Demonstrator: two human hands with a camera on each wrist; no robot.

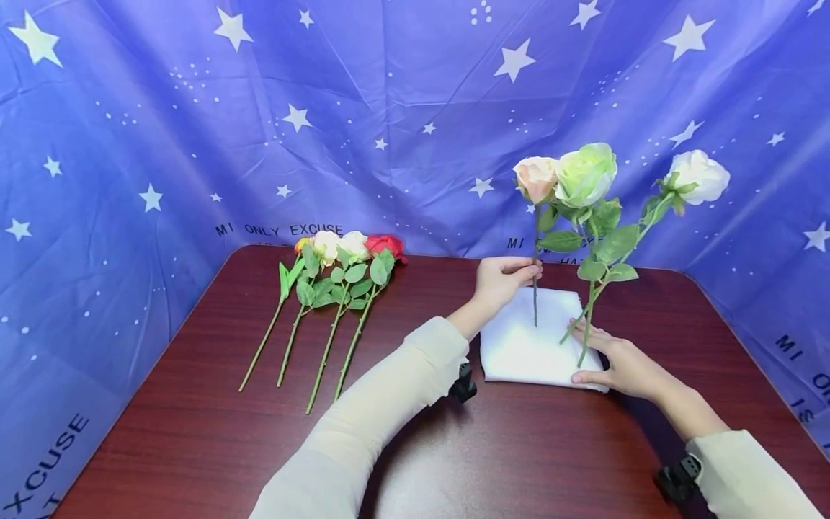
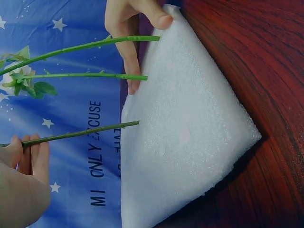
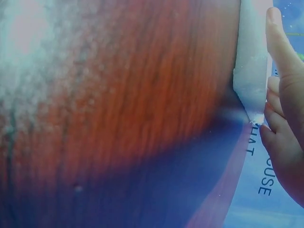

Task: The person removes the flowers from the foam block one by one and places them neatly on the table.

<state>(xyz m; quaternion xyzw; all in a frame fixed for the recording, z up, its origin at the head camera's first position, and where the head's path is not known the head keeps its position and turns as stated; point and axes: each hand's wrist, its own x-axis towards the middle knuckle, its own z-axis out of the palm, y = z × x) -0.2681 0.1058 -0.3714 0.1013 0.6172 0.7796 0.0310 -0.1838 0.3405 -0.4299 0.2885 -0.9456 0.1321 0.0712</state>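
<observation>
One pink rose (image 1: 537,180) stands nearly vertical, bloom upward.

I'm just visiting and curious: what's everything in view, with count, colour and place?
Pad: 1, white, on table
Pink rose: 1, pale pink, upright at pad
Green rose: 1, pale green, standing in pad
White rose: 1, white, leaning right from pad
Yellow flower: 1, yellow-orange, lying far left
Cream roses: 2, off-white, lying beside it
Red rose: 1, red, lying right of those
Table: 1, reddish brown, beneath pad
Curtain: 1, starry blue, behind table
Gadgets: 2, black, at wrists
Sleeves: 2, cream, on arms
Left grip: 1, bare hand, pinching pink stem
Right grip: 1, bare hand, at pad's right edge
</observation>
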